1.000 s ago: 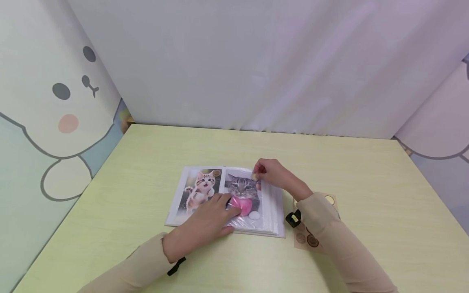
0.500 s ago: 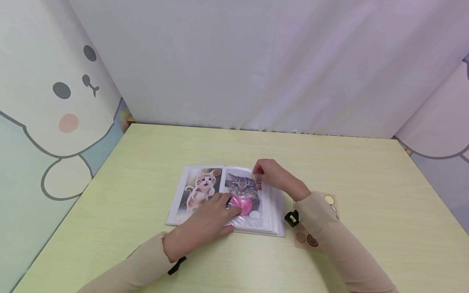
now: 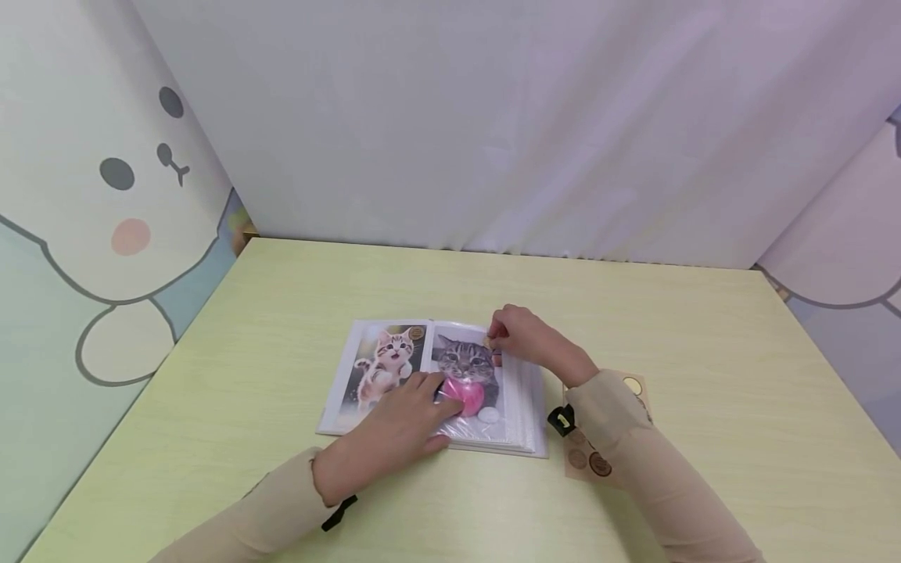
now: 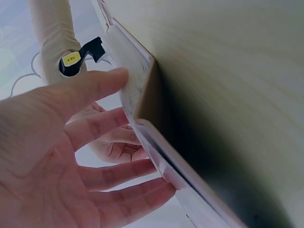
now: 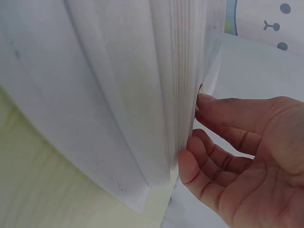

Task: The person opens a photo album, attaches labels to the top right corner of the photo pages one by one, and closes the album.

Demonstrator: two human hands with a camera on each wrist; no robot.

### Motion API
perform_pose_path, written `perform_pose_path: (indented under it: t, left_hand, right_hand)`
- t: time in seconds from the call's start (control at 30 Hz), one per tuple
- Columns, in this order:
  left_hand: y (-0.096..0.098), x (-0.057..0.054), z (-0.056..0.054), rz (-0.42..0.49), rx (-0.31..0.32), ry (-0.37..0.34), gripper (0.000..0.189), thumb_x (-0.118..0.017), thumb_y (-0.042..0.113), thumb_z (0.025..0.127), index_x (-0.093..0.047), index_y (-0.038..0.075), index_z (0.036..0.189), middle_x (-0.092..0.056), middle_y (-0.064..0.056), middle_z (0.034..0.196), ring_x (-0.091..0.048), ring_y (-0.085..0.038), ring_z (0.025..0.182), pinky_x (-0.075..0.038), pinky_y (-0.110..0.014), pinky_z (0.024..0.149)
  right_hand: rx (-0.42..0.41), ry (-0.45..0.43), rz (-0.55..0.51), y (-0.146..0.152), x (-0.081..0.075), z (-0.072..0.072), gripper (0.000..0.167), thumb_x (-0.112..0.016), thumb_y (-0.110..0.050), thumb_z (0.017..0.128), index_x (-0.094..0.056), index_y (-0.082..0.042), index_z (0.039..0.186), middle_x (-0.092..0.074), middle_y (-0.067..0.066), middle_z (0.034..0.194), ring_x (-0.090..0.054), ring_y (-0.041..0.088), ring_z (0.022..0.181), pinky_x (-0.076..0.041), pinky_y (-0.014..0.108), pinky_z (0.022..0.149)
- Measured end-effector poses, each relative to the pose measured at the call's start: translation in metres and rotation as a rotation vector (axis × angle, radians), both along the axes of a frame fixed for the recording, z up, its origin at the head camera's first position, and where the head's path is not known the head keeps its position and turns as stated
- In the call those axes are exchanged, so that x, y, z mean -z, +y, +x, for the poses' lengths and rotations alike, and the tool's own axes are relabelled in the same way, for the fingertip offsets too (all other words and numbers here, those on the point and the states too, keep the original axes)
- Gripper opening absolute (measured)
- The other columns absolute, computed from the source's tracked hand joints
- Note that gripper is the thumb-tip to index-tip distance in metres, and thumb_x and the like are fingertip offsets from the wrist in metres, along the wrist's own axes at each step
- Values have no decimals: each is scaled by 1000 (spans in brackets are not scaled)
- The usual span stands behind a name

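An open photo album (image 3: pixel 523 426) lies on the table, showing a kitten photo (image 3: pixel 387 360) on the left page and a grey cat photo (image 3: pixel 466 360) with a pink ball on the right. My left hand (image 3: pixel 394 422) rests across the lower middle of the spread, its fingers spread and fairly straight on the plastic sleeve. At the top right corner of the grey cat photo, my right hand (image 3: pixel 524 335) pinches a small round sticker (image 3: pixel 487 342) against the page. From the right wrist view, the sticker's edge (image 5: pixel 200 88) shows at a fingertip, beside the stacked page edges.
A brown sheet of round stickers (image 3: pixel 590 463) lies right of the album, partly under the right forearm. Another round sticker (image 3: pixel 417 333) sits on the kitten photo's upper right corner. A pale curtain (image 3: pixel 450 125) hangs behind the table (image 3: pixel 296 297).
The round sticker, pale and tilted up a second ago, now looks browner and lies closer to the page corner. My right hand has shifted only slightly; the left hand stays in place.
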State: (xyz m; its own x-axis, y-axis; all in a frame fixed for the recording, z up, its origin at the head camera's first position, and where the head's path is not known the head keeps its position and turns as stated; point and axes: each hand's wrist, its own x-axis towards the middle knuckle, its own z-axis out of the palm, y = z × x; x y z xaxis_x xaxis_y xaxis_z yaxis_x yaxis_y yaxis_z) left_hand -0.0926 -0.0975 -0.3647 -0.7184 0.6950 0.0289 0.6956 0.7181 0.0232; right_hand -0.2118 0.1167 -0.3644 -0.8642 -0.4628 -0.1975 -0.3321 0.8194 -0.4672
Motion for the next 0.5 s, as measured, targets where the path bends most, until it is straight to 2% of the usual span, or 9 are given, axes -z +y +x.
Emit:
perform_pose_path:
  t: [0.33,0.5]
  left_hand:
    - [0,0,0,0,-9,-16,43,-65,42,82,-61,21,120,-53,-15,125,-52,-31,112,-49,-43,90]
    - [0,1,0,3,-9,-16,43,-66,41,82,-62,21,119,-54,-15,125,-52,-31,112,-50,-44,90]
  right_hand:
    - [-6,-13,-1,1,0,0,14,-63,-14,88,-63,0,92,-58,10,89,-52,18,78,-47,29,67]
    - [0,-17,12,2,-2,3,19,-63,-15,87,-60,-1,99,-56,10,94,-52,20,82,-48,31,72]
